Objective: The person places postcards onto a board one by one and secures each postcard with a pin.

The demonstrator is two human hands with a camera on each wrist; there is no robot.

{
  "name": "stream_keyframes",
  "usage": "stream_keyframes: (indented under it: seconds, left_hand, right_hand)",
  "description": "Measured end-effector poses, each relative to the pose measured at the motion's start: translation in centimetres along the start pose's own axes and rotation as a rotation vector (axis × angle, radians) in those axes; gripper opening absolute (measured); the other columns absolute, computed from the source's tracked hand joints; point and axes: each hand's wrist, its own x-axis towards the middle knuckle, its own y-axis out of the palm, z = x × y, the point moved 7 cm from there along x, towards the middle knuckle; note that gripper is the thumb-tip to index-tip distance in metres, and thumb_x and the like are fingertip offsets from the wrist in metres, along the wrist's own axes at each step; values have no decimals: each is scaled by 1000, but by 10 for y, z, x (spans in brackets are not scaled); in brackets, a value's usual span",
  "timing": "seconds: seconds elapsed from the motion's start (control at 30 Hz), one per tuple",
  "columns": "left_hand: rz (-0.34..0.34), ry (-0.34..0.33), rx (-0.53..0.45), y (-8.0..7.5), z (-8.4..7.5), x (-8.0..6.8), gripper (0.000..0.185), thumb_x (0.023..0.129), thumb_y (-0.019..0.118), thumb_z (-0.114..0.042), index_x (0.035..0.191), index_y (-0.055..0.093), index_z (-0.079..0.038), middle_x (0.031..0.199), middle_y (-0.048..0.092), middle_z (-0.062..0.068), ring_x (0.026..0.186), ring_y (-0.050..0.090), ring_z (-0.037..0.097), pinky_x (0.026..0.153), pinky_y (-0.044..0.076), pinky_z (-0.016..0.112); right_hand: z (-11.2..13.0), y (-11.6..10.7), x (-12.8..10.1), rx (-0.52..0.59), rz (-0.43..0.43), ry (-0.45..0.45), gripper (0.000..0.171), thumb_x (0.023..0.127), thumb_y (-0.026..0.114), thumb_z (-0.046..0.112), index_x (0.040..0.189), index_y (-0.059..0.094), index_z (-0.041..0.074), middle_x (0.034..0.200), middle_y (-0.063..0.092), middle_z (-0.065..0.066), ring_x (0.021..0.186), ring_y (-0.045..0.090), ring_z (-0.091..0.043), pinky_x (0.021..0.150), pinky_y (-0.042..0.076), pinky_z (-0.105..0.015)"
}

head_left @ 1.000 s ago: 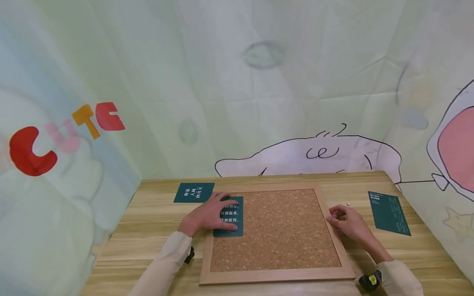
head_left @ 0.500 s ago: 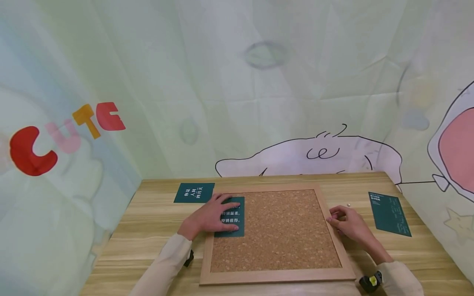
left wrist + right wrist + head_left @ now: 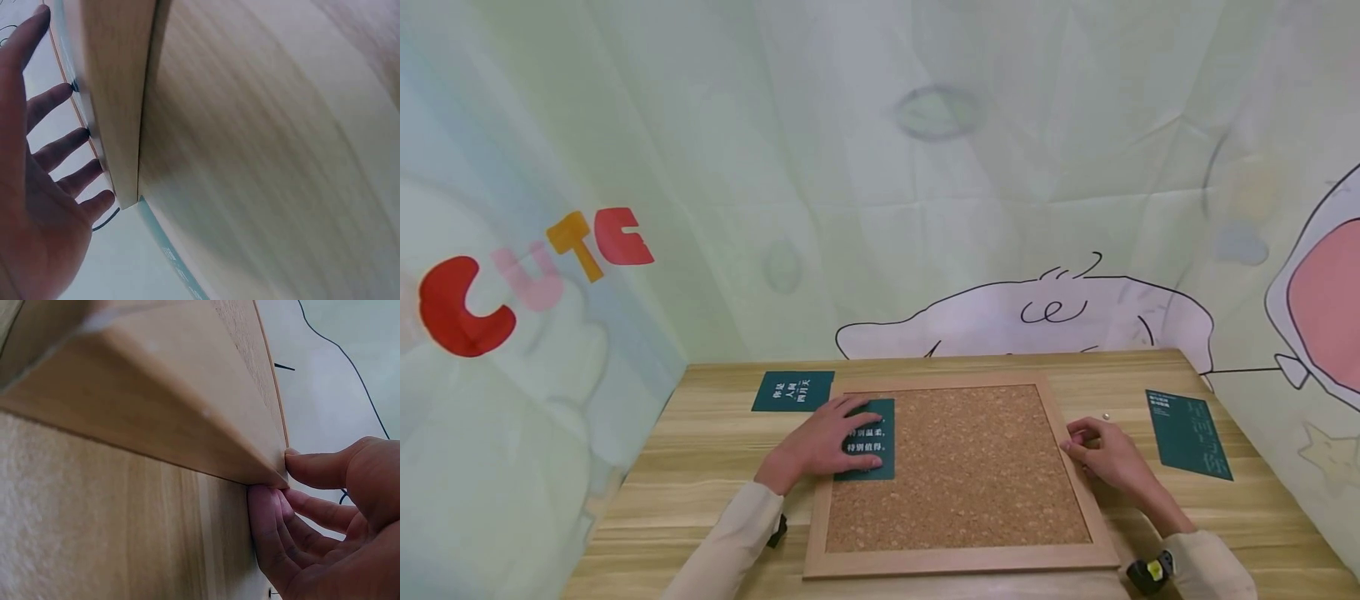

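Note:
A wood-framed cork board point(image 3: 977, 475) lies flat on the table. On its upper left part rests a dark green card point(image 3: 876, 435) with white Chinese writing. My left hand point(image 3: 822, 443) lies over the card's left part, fingers and thumb spread to the right and touching it. In the left wrist view the fingertips of that hand point(image 3: 44, 206) reach over the frame's side. My right hand point(image 3: 1105, 454) grips the frame's right edge. The right wrist view has its thumb on top of the frame and the fingers of this hand point(image 3: 331, 531) curled against the outer side.
A second green card point(image 3: 792, 391) lies on the table beyond the board's top left corner. A third green card point(image 3: 1189, 434) is to the right of my right hand. Near that hand is a small shiny round piece point(image 3: 1106, 416). A printed cloth point(image 3: 880, 200) hangs behind the table point(image 3: 655, 483).
The card under my left hand has shifted very slightly right. My left wrist and sleeve have moved a little left. My right hand and the board stay in place.

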Motion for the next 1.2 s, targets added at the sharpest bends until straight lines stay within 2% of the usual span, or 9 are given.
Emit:
stream_keyframes:
  seconds: [0.5,0.83,1.03,1.2]
  left_hand:
    - [-10,-24,-24,-5,7,-15,78,86,68,-72,149,57,-28,164,35,11,149,29,46,113,32,67]
    - [48,-81,-38,-1,12,-21,83,85,64,-77,153,53,-30,166,33,10,152,25,42,111,37,65]
    - [53,-86,-61,0,12,-22,83,85,67,-75,152,54,-28,165,33,11,152,24,44,107,41,66]
    - [40,-84,-43,0,12,-22,83,85,65,-76,152,54,-28,165,35,11,151,26,44,110,38,66]
  right_hand:
    - [1,0,-1,-3,-1,-10,39,102,69,16,130,59,-8,108,62,-16,94,62,-28,69,58,-34]
    - [1,-1,-1,-9,-2,-9,38,102,69,15,130,59,-8,107,62,-16,93,61,-28,68,58,-33]
    - [1,0,-1,-22,-2,-12,40,102,69,16,131,58,-8,108,62,-16,92,61,-27,67,57,-33]
    - [2,-1,-2,-23,21,-19,44,102,69,18,134,57,-9,111,63,-18,95,62,-28,69,58,-33]
